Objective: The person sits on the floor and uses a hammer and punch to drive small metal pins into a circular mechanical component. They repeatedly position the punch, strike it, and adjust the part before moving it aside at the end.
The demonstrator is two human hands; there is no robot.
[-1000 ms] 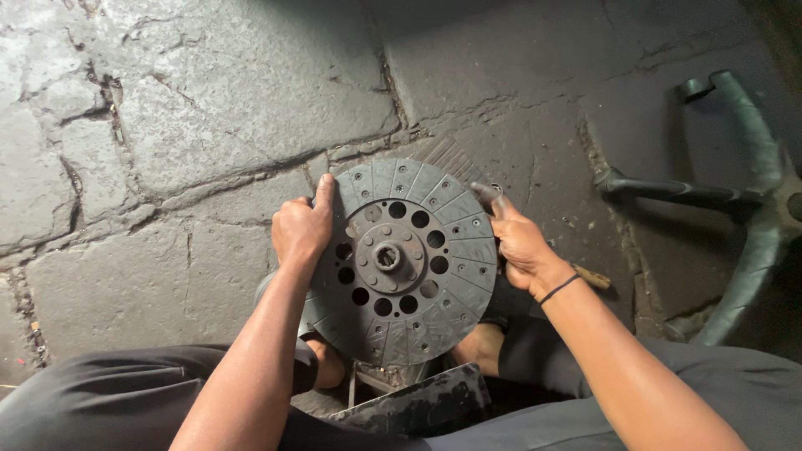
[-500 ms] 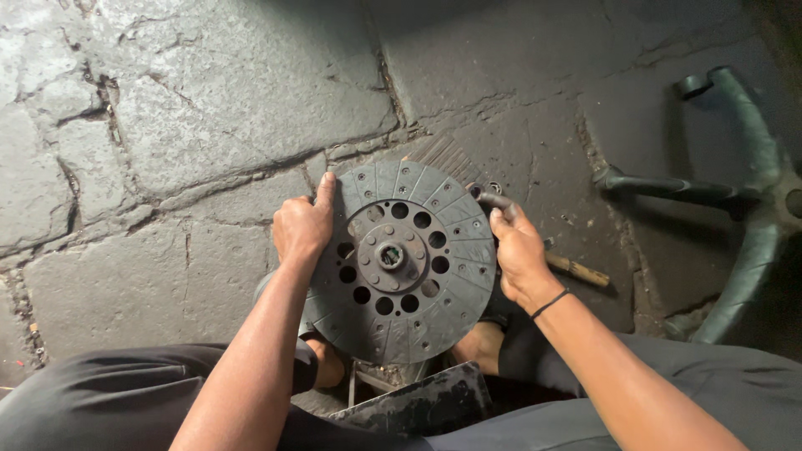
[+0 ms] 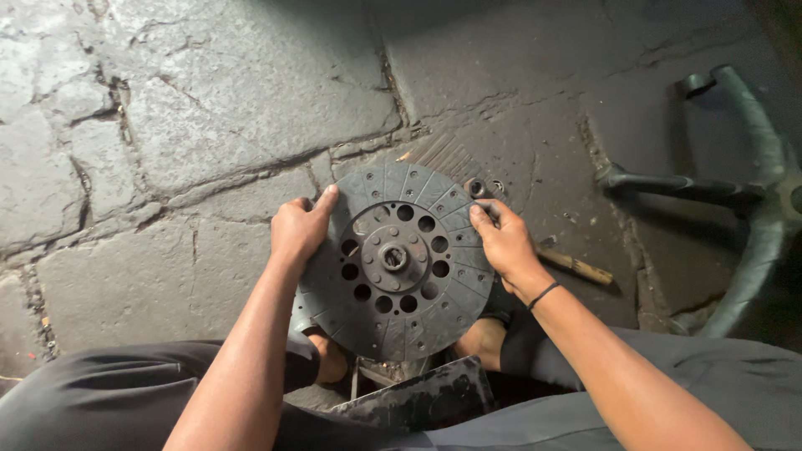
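- Two bare hands grip clutch disc [image 3: 393,260]: left hand [image 3: 296,231] closed on disc's left rim, right hand [image 3: 501,244] on right rim.
- Wooden-handled tool [image 3: 575,266] lies just right of disc, on stone floor [image 3: 209,125].

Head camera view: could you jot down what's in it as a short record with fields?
Setting: cracked stone floor
Main thing: round grey disc with a ring of holes and a central hub, held tilted toward the camera
Left hand: grips the disc's left edge
Right hand: on the disc's right edge
Nearby: wooden-handled tool lying on the floor; dark steering wheel at right
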